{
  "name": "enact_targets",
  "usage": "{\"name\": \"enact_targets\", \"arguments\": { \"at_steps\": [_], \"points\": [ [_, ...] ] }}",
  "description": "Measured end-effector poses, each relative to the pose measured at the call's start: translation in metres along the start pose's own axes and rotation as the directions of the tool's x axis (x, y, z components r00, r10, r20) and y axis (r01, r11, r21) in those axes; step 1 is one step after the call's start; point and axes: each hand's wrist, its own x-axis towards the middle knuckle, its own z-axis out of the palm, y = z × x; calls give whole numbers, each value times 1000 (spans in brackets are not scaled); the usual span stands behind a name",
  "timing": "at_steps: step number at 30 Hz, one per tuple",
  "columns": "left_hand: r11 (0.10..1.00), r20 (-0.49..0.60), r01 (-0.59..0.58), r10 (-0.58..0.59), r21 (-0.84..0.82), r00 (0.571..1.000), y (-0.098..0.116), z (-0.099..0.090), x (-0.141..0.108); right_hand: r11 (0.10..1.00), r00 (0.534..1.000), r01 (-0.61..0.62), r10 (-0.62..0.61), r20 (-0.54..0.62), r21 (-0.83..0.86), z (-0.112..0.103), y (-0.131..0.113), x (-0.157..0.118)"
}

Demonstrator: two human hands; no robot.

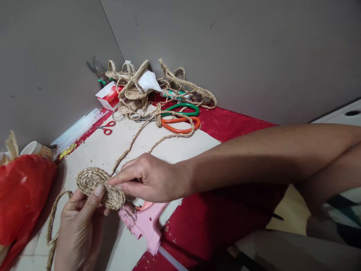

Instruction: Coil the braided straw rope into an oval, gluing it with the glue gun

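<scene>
My left hand (81, 222) grips a small coiled piece of braided straw (91, 178), shaped like a narrow-waisted oval, its thumb lying on the top face. My right hand (153, 177) pinches the right edge of that piece at its waist, finger and thumb close together. From behind the right fingers a straw cord (126, 150) runs up to the pile. Another length of cord (52, 222) hangs down beside my left wrist. Just below the coil lies a pink glue gun (152, 227) with a clear glue stick (172, 259) in its back end.
At the back are a heap of straw braid (135, 94), big scissors with green and orange handles (180, 126), small red scissors (107, 128) and a red-white box (109, 96). Glue sticks (79, 128), a paper cup (36, 148) and a red bag (25, 195) sit left. Grey panels (225, 56) stand behind.
</scene>
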Motion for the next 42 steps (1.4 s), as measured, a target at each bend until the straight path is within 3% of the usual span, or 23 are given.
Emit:
{"name": "enact_targets", "arguments": {
  "at_steps": [11, 16, 21, 30, 37, 42],
  "points": [
    [1000, 29, 14, -14, -4, 999, -1, 2, -1, 994, 996, -78, 76, 36, 73, 2, -1, 3],
    [1000, 25, 14, -14, -24, 1000, 1, 5, 0, 1000, 997, 4, -3, 71, -25, -3, -1, 8],
    [1000, 24, 1, 0, -30, 1000, 1, 6, 0, 994, 988, -28, 44, 148, -108, -9, -3, 9],
    [1000, -20, 4, -4, -11, 1000, -4, -3, 11, 962, 894, -79, 184, 409, -260, -22, -20, 15],
    [999, -43, 20, -21, -29, 999, -2, -9, 11, 968, 908, -208, 245, 340, -141, -19, -19, 19],
    [997, -41, 58, -60, -52, 997, 1, -9, 11, 958, 900, -88, 194, 389, -275, -24, -23, 18]
  ]
}}
